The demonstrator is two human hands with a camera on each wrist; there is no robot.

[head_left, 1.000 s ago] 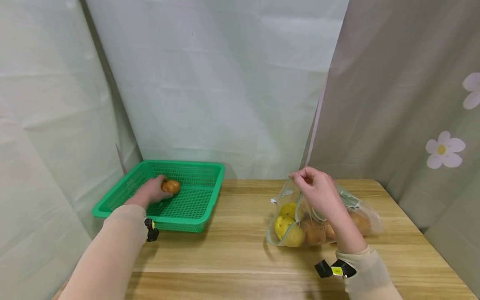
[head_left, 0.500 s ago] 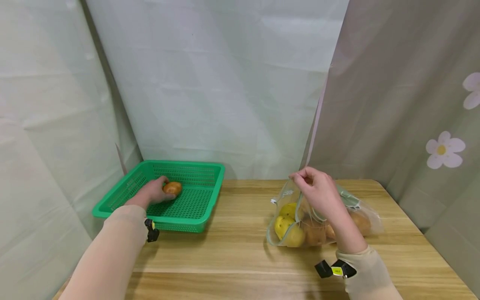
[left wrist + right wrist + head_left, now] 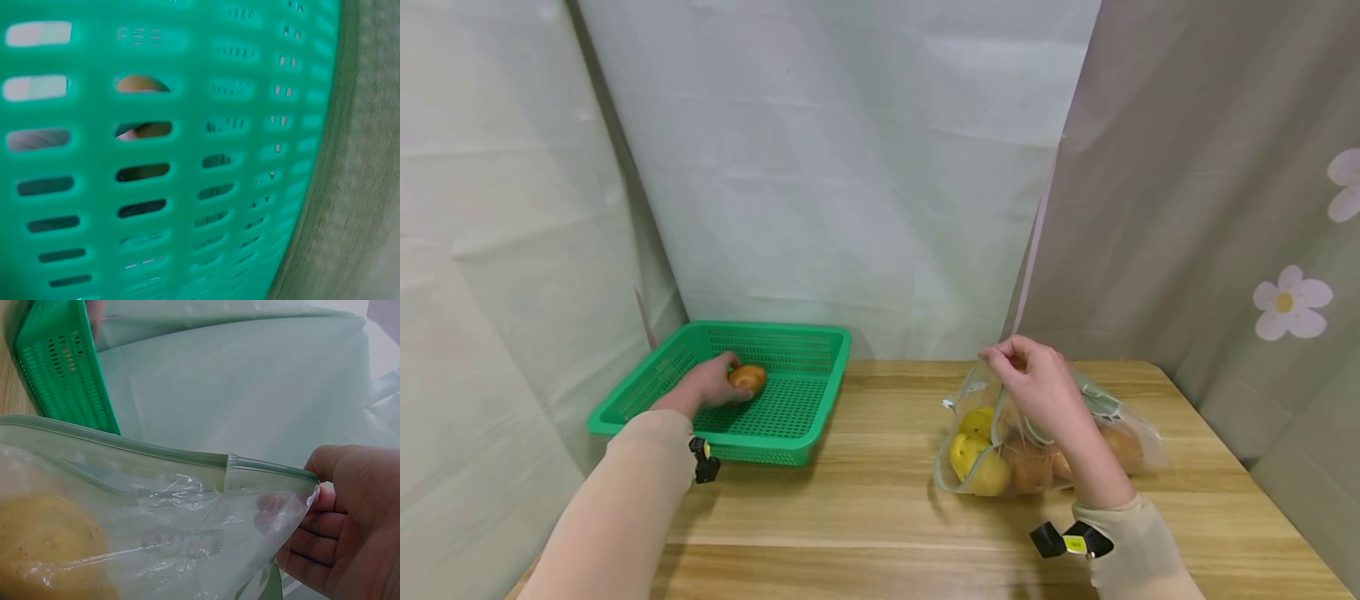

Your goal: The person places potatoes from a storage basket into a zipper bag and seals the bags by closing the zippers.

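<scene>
Plastic bag; no legible writing

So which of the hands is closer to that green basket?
Left. The left hand is inside the green basket, holding a brown fruit. The right hand is off to the side, pinching the plastic bag.

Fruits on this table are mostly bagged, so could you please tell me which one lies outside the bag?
The brown fruit in the green basket, touched by the left hand. All the other fruits sit inside the clear bag that the right hand holds.
</scene>
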